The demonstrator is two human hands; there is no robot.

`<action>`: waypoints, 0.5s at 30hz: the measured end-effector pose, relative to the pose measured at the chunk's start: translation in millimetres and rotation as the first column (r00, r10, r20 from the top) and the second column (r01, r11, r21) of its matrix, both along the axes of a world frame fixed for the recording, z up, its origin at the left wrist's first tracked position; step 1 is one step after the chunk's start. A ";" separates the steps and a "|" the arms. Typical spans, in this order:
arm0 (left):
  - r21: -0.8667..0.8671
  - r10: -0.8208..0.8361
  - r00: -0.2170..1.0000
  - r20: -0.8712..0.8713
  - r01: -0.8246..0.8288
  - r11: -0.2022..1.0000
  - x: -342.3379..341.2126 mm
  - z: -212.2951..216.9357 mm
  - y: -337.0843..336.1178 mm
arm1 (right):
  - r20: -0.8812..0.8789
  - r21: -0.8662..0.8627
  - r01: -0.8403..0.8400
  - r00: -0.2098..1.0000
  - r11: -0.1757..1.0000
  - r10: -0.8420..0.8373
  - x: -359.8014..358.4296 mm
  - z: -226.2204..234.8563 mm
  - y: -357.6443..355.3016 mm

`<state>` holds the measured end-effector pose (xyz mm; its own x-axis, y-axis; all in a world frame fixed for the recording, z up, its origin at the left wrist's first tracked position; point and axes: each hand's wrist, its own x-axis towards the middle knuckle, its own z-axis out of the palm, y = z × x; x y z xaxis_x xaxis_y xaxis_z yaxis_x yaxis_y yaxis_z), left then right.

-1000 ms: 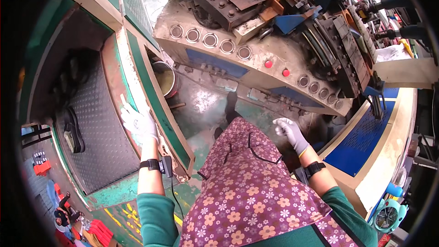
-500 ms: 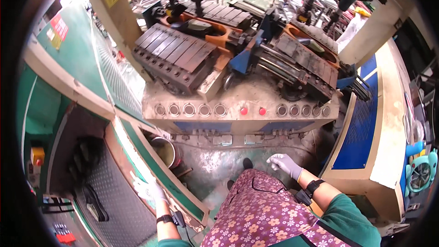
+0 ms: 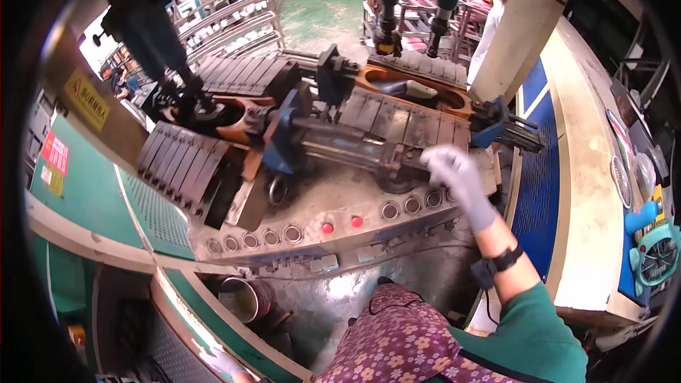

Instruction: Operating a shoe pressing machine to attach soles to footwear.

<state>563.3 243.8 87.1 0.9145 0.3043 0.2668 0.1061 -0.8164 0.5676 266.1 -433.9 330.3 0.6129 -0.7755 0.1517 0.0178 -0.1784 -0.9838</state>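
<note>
My right hand (image 3: 454, 174), in a pale glove, is raised with the arm stretched forward over the front right of the machine (image 3: 397, 183). It is nearest the right-hand ribbed metal block (image 3: 404, 122) and the row of round buttons (image 3: 412, 204) below. Motion smears its fingers, and I cannot tell whether it touches anything. Behind that block lies an orange frame (image 3: 454, 103) with a pale, elongated piece (image 3: 420, 90) inside. Low on the left, my gloved left hand (image 3: 223, 363) has its fingers stretched out beside the edge of the green-and-cream panel (image 3: 186, 315), and nothing shows in it.
The left station has another ribbed block (image 3: 186, 163) and orange frame (image 3: 237, 128). Two red buttons (image 3: 342, 225) sit mid-panel. A bucket (image 3: 245, 301) stands on the floor to the left. Blue-and-cream housing (image 3: 543, 191) and a teal fan (image 3: 654, 255) are on the right.
My right hand has risen from beside the apron to over the machine's right front. My left hand sits lower in view. The view has turned right and come closer to the machine.
</note>
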 end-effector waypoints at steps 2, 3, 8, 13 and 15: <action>0.077 -0.077 0.995 0.058 0.072 0.994 -8.4 -12.9 -25.3 | 0.081 -0.083 0.157 0.985 0.984 -0.151 -0.4 3.7 -86.9; 0.068 -0.116 0.987 0.108 0.109 0.992 -20.6 -22.9 -45.3 | 0.057 -0.124 0.195 0.980 0.973 -0.189 1.4 -8.6 -140.5; 0.066 -0.246 0.968 -0.042 0.248 0.966 -108.7 -45.0 -118.9 | -0.208 -0.853 0.016 0.906 0.522 -0.368 73.8 -94.6 -318.2; 0.226 -0.197 0.974 -0.112 0.218 0.949 -176.4 -48.2 -135.1 | -0.635 -0.617 -0.216 0.705 0.757 -0.316 92.0 -132.0 -397.0; 0.172 -0.006 0.991 -0.131 0.029 0.985 -221.7 -41.0 -101.1 | -0.787 -0.357 -0.320 0.609 0.878 -0.099 128.2 -131.8 -394.9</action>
<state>341.5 142.6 46.1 0.9495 0.2478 0.1927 0.1547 -0.9036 0.3995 394.2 -828.8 198.5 0.7310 -0.6700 -0.1296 -0.6467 -0.6196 -0.4449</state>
